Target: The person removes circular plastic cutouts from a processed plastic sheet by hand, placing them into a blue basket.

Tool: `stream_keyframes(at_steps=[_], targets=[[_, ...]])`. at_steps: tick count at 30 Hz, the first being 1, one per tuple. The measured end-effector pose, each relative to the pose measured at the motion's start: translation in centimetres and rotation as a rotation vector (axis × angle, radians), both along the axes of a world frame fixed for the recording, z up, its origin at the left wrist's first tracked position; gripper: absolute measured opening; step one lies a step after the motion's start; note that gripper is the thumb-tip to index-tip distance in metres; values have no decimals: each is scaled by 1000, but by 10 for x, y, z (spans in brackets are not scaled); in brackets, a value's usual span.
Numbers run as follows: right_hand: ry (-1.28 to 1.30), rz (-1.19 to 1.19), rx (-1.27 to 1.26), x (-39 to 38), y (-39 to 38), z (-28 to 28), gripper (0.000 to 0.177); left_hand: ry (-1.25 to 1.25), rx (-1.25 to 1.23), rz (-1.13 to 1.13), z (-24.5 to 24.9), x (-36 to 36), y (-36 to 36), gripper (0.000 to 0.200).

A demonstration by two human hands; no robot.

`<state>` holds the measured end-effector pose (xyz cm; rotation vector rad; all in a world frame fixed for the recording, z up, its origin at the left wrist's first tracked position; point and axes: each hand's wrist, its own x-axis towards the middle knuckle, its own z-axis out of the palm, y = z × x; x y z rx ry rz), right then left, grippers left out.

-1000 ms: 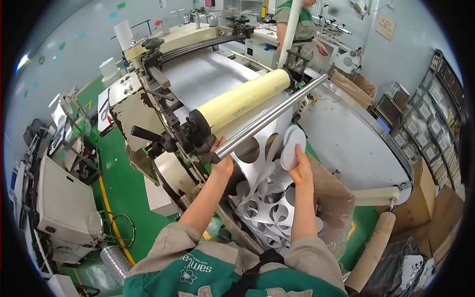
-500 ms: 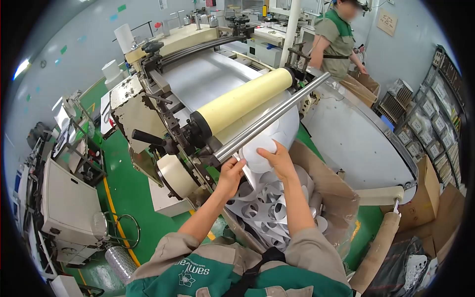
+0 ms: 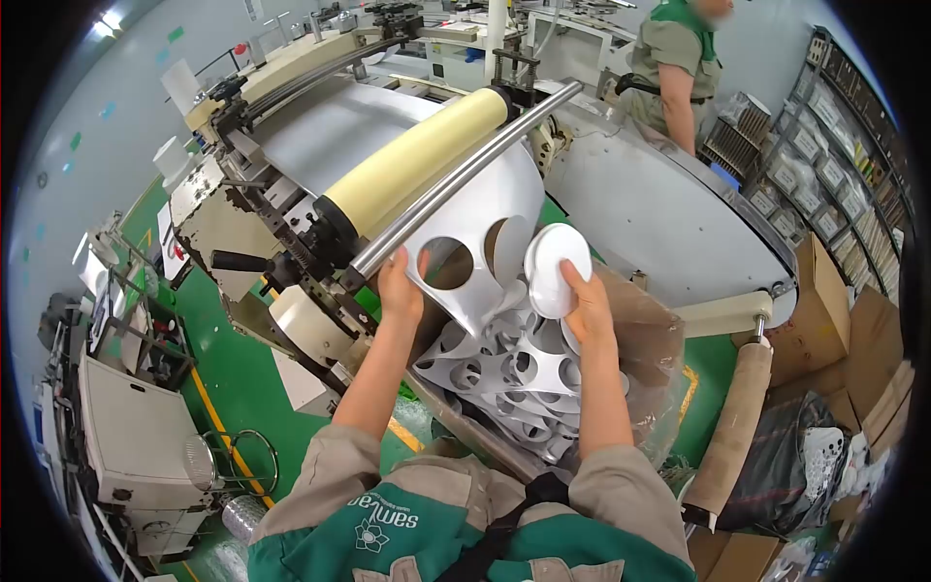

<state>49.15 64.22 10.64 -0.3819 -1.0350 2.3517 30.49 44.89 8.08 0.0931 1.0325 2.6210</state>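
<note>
Gripping white discs [image 3: 550, 281] betw. thumb & fingers of R hand [image 3: 590, 308], up nr. far side of lined box [image 3: 645, 341]. Curling fingers of L hand [image 3: 398, 291] at L edge of punched sheet [image 3: 514, 194], below steel bar [image 3: 475, 173]; can't tell if pinching. Viewing box full of holed scrap [image 3: 555, 369]. Noting green floor [image 3: 194, 339] w/ yellow lines, yellow roller [image 3: 417, 160] behind bar, stocked rack [image 3: 829, 194] & co-worker [image 3: 669, 78] at back R.
</note>
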Motion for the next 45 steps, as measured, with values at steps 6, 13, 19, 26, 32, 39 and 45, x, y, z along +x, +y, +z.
stream_keyframes(at_steps=[6,13,19,26,32,39,45], targets=[[21,171,201,-50,-20,14,42,34,-42,-146,3,36,0,29],[-88,61,385,-94,-59,13,41,-29,-102,-277,15,37,-14,28],[102,-179,-29,35,-71,-21,50,21,47,-355,16,-68,-28,43],[-530,-864,-388,310,-236,-132,42,510,-582,-357,-23,-176,-24,36],[-1267,-1334,-659,490,-421,-299,41,473,-748,-319,-58,-103,3,33],[-1349,-1490,-925,540,-511,-515,40,226,-592,-286,-64,-62,19,38],[-1037,-1092,-118,444,-372,-335,25,351,-290,-303,-78,-21,6,33]])
